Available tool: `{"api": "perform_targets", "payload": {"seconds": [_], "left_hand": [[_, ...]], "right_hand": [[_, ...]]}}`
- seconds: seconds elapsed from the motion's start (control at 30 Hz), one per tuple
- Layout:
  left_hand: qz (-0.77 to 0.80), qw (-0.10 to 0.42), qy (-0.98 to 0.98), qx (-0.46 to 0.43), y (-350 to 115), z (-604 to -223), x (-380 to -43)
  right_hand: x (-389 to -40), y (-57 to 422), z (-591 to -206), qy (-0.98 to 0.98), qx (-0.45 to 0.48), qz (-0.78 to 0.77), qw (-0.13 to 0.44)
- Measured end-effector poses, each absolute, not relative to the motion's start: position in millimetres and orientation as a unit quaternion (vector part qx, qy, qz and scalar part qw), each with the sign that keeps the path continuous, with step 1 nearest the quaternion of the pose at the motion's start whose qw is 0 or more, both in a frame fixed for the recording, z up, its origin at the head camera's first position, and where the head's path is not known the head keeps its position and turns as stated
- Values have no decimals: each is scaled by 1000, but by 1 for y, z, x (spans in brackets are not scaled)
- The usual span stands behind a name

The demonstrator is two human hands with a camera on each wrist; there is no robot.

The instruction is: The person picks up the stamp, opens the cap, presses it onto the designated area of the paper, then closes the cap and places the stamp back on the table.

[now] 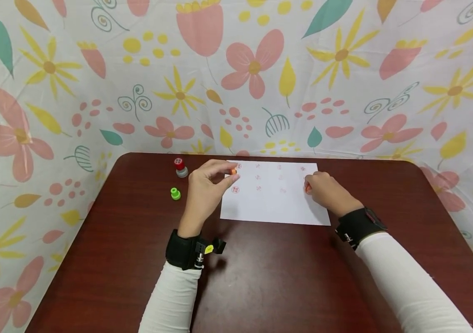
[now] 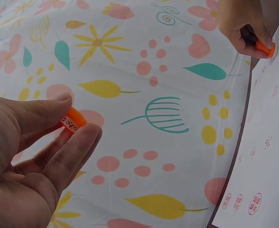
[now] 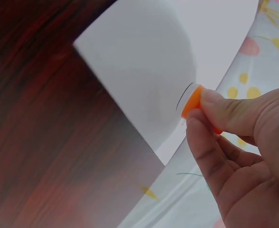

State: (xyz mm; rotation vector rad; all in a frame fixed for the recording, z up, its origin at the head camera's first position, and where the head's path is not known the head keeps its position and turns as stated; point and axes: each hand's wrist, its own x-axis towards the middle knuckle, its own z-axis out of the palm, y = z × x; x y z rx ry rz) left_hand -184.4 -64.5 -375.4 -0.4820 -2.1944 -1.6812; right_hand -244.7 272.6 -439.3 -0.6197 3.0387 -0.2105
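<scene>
My left hand (image 1: 205, 192) pinches a small orange cap (image 2: 77, 118) between thumb and fingertips, above the left part of a white sheet of paper (image 1: 270, 210). Dark marks show on the cap's face in the left wrist view. Over the right part of the sheet, my right hand (image 1: 330, 192) grips an orange stamp (image 3: 192, 102) with a white rim, its face turned down to the paper. Whether it touches the paper I cannot tell. Several columns of small red stamp prints (image 2: 255, 203) mark the sheet.
Left of the paper, a red-and-grey stamp (image 1: 181, 168) stands on the dark wooden table (image 1: 270, 277), with a bright green stamp (image 1: 175, 194) nearer the front. A flower-patterned cloth (image 1: 236, 115) hangs behind the table's back edge.
</scene>
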Motion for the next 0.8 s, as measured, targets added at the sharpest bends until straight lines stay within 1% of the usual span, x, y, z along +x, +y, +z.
{"api": "perform_targets", "payload": {"seconds": [0.17, 0.33, 0.47, 0.63, 0.8], "left_hand": [[-592, 162, -771, -171, -63, -376, -185], [-593, 162, -770, -171, -63, -377, -185], [-591, 163, -771, -174, -63, -376, -186], [-597, 163, -766, -176, -63, -376, -187], [-600, 161, -763, -176, -61, -375, -185]], "right_hand": [[-241, 275, -440, 975, -208, -72, 11], [-236, 279, -439, 971, -214, -108, -13], [-233, 280, -431, 964, -225, -132, -45], [-230, 276, -410, 956, -233, -156, -86], [-219, 266, -384, 940, -248, -185, -146]]}}
